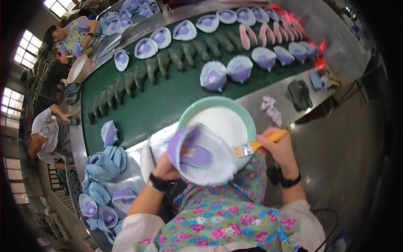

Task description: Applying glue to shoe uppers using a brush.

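Purple and pale blue is pretty much the whole scene from the head camera. Left hand (168, 166) is curled around a purple shoe upper (201, 155), fingers wrapped under its near edge and thumb tucked inside, holding it tilted just above a mint green bowl (189, 110) full of white glue. Right hand (279, 147) has its fingers pinched tight on the yellow handle of a small brush (252, 147), bristles touching the upper's right rim. Both hands sit over a floral apron (222, 214).

Beyond the bowl there's a green conveyor belt (147, 109) with dark green shoe lasts (138, 77) in a curved row and more purple uppers (226, 71) alongside. A heap of finished uppers (100, 168) is piled to the left. Two other people (67, 38) work on the far left side.
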`<state>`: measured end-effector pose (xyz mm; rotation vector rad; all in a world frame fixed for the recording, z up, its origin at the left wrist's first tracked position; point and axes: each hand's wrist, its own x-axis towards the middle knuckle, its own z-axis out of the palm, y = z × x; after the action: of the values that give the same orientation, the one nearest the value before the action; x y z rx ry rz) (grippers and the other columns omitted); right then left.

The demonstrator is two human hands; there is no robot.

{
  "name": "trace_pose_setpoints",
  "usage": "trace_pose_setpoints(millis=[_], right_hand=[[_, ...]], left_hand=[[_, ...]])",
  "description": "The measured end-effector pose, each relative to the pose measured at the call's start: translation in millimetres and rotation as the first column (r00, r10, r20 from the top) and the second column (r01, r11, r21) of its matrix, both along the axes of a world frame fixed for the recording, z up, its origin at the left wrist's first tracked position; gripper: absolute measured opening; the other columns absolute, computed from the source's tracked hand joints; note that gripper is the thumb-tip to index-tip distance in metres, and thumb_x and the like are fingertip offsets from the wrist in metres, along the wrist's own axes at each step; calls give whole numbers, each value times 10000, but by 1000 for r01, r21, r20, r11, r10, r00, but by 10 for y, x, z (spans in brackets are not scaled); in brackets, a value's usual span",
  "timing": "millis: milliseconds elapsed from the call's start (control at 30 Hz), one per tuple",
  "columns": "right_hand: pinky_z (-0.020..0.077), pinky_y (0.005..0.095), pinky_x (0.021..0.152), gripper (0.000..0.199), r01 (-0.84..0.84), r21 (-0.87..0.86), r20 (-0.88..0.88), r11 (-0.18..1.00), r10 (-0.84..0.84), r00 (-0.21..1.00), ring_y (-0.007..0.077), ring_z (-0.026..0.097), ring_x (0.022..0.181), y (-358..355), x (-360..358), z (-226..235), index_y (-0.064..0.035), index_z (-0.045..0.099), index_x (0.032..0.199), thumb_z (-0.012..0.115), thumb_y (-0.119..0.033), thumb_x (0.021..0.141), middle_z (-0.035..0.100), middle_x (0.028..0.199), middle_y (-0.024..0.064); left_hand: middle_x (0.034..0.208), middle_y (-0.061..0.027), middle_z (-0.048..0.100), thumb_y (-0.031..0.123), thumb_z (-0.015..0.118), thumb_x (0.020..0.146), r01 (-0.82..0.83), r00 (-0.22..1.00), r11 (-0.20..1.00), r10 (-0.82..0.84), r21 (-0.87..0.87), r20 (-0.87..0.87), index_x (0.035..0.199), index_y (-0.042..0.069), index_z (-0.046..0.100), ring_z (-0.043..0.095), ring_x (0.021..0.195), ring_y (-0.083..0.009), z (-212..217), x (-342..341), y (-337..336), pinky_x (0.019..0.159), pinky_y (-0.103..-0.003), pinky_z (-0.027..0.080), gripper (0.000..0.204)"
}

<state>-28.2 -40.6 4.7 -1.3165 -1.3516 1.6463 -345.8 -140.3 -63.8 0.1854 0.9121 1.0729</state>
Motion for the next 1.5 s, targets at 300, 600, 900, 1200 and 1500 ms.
trace_pose_setpoints(millis=[300, 600, 900, 1200, 1500], right_hand=[[458, 219, 457, 142, 199, 40, -46, 979, -198, 979, 120, 578, 497, 169, -226, -132, 27, 585, 812, 628, -89, 881, 625, 660, 104], [433, 225, 545, 199, 245, 358, 91, 901, -294, 951, 131, 540, 676, 240, -401, -229, 35, 539, 790, 513, -114, 921, 580, 794, 90], [278, 173, 418, 259, 6, 318, 105, 948, -42, 994, 17, 395, 496, 342, -1031, -38, -2, 571, 795, 462, -136, 988, 595, 917, 81], [508, 323, 741, 329, -556, 699, 529, 450, 197, 825, 259, 595, 917, -204, -1749, 418, -57, 656, 952, 790, -73, 652, 645, 1091, 67], [507, 327, 651, 446, -545, 560, 288, 624, 471, 834, 259, 620, 781, -532, -1197, 366, -29, 625, 1114, 771, -191, 725, 663, 928, 104]], left_hand=[[1196, -114, 537, 68, 446, 956, -120, 928, 934, 225, 335, -297, 1368, 160, 288, 611, 967, -255, -1287, -1031, 1739, 813, -403, 542, 451], [952, -222, 656, 94, 664, 725, -12, -201, 943, 324, 333, -925, 1251, 15, 530, 644, 939, -327, -1633, -2369, 1276, 826, -405, 509, 548], [1022, -169, 666, 179, 784, 665, -302, -315, 927, -318, -223, -894, 1070, 101, 626, 622, 980, -356, -1545, -3718, -172, 833, -416, 494, 442], [822, -65, 540, 54, 635, 688, 892, 24, 410, 377, 190, -926, 852, 67, 540, 553, 859, -254, 1028, -842, 272, 775, -371, 408, 190], [1469, -205, 296, 26, 621, 797, 426, 467, 819, 165, 385, -869, 1456, -28, 154, 266, 1388, -312, 483, -320, -544, 1125, -406, 212, 810]])
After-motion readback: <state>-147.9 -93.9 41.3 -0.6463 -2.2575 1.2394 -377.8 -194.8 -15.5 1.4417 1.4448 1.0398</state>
